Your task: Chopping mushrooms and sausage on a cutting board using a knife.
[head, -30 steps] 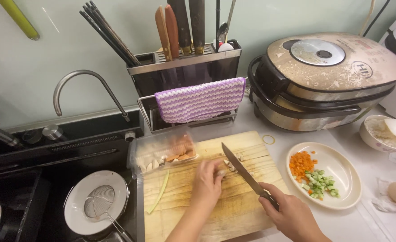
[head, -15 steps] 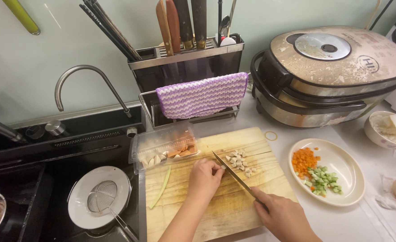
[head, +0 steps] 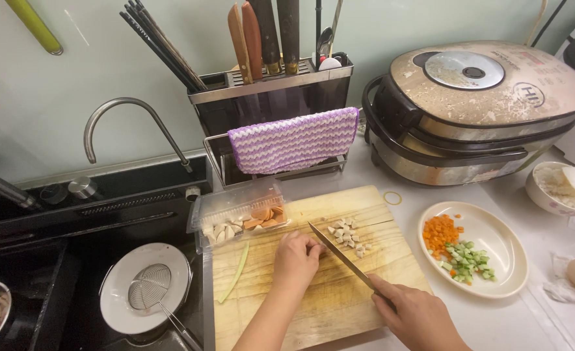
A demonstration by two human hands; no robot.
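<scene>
This is a home kitchen. A dark sink (head: 105, 214) with a curved metal tap (head: 128, 123) sits beside a pale worktop (head: 534, 318). A rack (head: 271, 97) against the wall holds knives and chopsticks, with a purple striped cloth (head: 294, 140) draped over its rail. A large, well-used electric cooker (head: 476, 110) stands at the back, and a wooden chopping board (head: 313, 266) carries diced food beside a plate of chopped vegetables (head: 476, 253).

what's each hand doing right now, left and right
Left hand: curled shut on the cutting board, pinning something too hidden to tell.
Right hand: closed on the knife, blade beside the left fingers.
</scene>
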